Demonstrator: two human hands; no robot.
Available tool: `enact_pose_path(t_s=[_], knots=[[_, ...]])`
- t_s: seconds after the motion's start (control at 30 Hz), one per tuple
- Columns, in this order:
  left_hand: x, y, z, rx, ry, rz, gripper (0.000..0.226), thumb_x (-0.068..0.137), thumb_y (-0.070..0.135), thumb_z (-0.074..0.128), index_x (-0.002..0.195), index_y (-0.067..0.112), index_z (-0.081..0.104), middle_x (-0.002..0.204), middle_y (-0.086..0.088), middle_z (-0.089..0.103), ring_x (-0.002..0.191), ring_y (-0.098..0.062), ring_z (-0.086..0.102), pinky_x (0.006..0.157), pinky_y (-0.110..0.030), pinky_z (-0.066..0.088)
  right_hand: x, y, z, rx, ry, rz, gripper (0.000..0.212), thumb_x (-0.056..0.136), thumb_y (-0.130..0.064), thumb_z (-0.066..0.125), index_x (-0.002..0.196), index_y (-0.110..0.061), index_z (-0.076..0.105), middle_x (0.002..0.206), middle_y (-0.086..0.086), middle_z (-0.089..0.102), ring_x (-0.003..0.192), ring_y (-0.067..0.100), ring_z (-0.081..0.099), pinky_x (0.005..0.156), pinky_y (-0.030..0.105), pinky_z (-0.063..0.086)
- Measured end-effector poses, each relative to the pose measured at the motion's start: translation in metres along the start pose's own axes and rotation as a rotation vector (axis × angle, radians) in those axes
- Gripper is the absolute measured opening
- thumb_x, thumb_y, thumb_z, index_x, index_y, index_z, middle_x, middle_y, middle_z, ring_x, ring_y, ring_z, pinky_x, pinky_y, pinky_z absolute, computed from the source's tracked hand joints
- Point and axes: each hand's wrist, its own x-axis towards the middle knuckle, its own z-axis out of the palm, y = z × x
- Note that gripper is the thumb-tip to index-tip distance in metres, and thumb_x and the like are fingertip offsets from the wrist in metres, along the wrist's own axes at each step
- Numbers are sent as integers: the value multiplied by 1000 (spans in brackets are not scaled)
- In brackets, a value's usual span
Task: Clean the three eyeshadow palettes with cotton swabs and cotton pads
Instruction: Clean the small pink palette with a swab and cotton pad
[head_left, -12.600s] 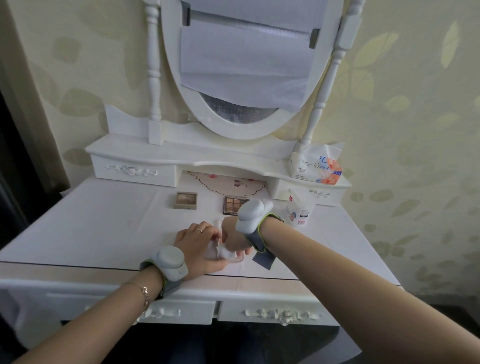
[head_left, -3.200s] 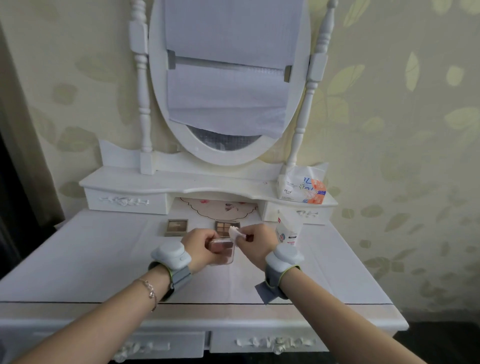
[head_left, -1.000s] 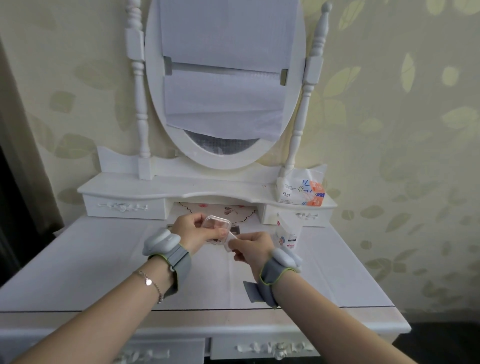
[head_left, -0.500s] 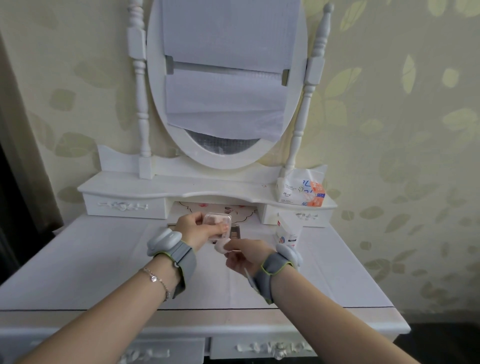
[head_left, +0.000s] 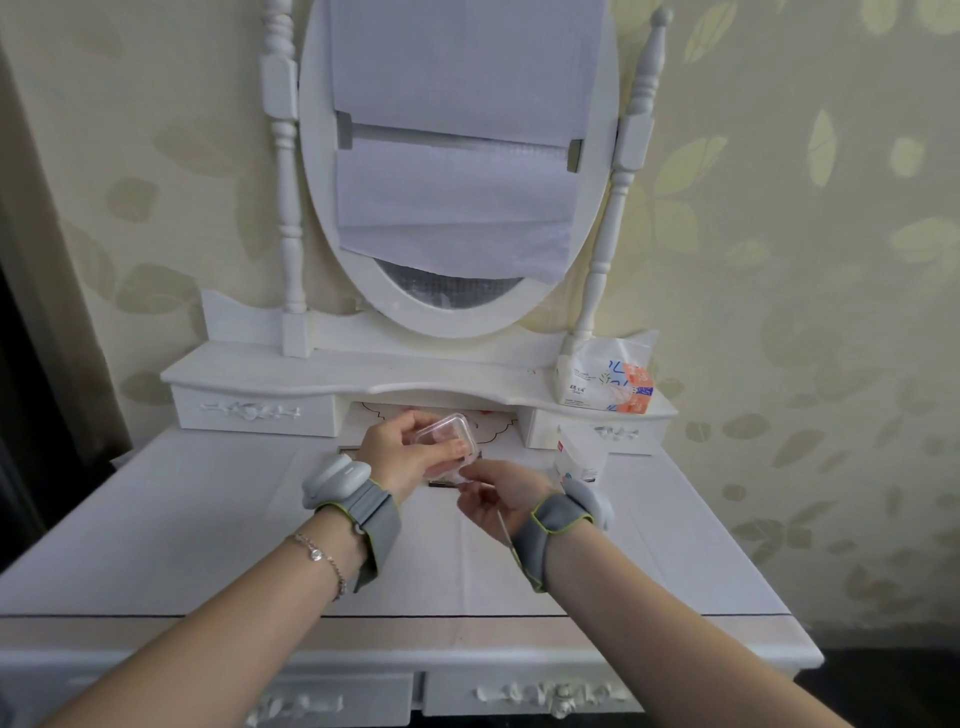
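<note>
Palette (head_left: 445, 440) aloft between both hands, tabletop (head_left: 197, 525) below.

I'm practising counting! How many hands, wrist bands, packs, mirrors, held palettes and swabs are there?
Hands: 2, left hand and right hand
Wrist bands: 2
Packs: 2, tissue pack and white pack
Mirror: 1
Palette: 1, held
Cotton swab: 1
Total: 9

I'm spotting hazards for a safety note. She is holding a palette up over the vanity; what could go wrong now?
1. The left hand holds the palette tilted in the air; it could slip and drop onto the tabletop.
2. The right hand works at its lower edge, so a hard push might jolt powder loose.
</note>
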Motion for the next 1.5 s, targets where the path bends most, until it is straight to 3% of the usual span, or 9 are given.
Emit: enact_pose_path(t_s=[0.23,0.37,0.6,0.73,0.83,0.97,1.2,1.37,1.5], knots=[[0,4,5,76,-41,10,27,58,6,85,67,21,64,71,-1,65,70,-17,60,72,-32,53,-4,15,8,-69,-115,95,25,88,10,48,65,1,53,46,9,53,40,10,43,36,12,39],[-1,0,6,118,-57,11,26,60,8,85,67,20,63,66,1,63,63,-14,57,52,-17,47,-4,18,10,-170,-174,71,31,90,9,45,62,-1,53,41,7,53,46,9,45,37,12,39],[8,6,-3,-111,86,-35,34,63,5,83,93,8,66,80,-1,64,70,-13,58,55,-12,49,3,10,-15,-581,51,-148,20,82,12,56,66,-2,57,48,8,47,37,10,40,35,15,37],[18,-1,-10,-154,101,-122,37,65,4,81,99,7,66,84,-4,64,69,-14,59,48,-10,45,10,-12,-46,-461,136,-231,14,84,10,56,77,-3,59,61,9,47,43,12,42,35,16,36],[25,-17,-14,-180,63,-250,45,55,11,87,95,11,68,87,-7,68,80,-23,64,68,-24,51,10,-30,-66,-448,193,-237,12,85,7,56,79,-3,57,65,10,48,51,16,44,39,20,37],[25,-35,-14,-104,-4,-424,36,68,11,80,98,18,61,85,-6,64,76,-18,58,57,-26,44,9,-40,-81,-547,176,-168,12,89,3,51,78,-1,55,70,13,56,53,16,46,47,22,36],[21,-49,-8,-105,-119,-543,23,82,-6,62,99,5,52,92,-15,58,77,-25,57,49,-41,54,15,-40,-95,-823,216,-228,18,86,3,52,72,-5,58,67,10,59,51,15,47,41,18,38],[15,-50,-2,-67,-180,-574,20,84,-16,50,91,2,53,85,-18,58,69,-28,58,39,-38,53,22,-37,-108,-1274,288,-424,24,66,-46,63,68,-22,63,69,-2,58,65,17,50,65,27,42],[13,-49,0,-49,-209,-561,21,83,-18,50,95,0,53,82,-19,58,65,-28,57,38,-32,53,22,-36,-112,-1427,315,-446,22,73,-50,64,78,-29,65,89,-6,65,87,18,61,84,31,48]])
